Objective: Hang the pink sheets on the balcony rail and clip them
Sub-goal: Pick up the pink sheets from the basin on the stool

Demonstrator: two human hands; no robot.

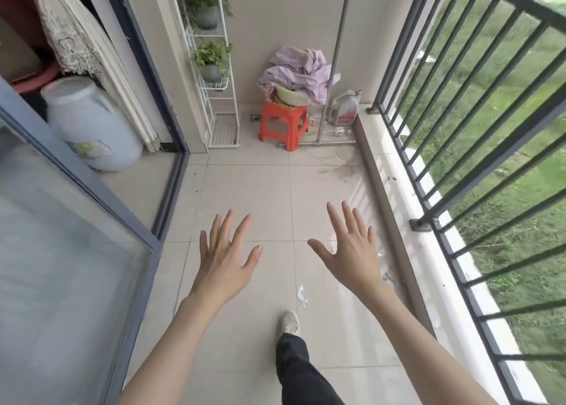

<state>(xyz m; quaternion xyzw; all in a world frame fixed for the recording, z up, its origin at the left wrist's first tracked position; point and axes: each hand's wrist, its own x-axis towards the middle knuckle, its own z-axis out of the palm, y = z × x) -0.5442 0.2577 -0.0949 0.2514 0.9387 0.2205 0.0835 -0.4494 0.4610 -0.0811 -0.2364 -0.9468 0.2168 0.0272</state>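
Reaching hands: the left hand [225, 256] and right hand [349, 245] are both stretched forward over the tiled floor [245, 190], fingers spread and straight, grasping nothing.
Pink sheets: the pink sheets [301, 74] lie crumpled in a heap on a green basin [289, 96], which sits on top of the red stool [283, 123].
Red stool: stands at the far end of the floor, well ahead of both hands.
Balcony rail: the balcony rail [477, 104] of dark bars runs along the side to the right of the red stool, bare of any cloth.
Grey pipe: the grey pipe [338, 37] rises just right of the red stool, crossing in front of the sheets.
Jug: a grey jug [344, 107] stands right of the red stool, against the wall.
Plant rack: a white plant rack [211, 68] with potted greens stands left of the red stool.
Foot: a pale shoe [289, 322] steps toward the red stool.
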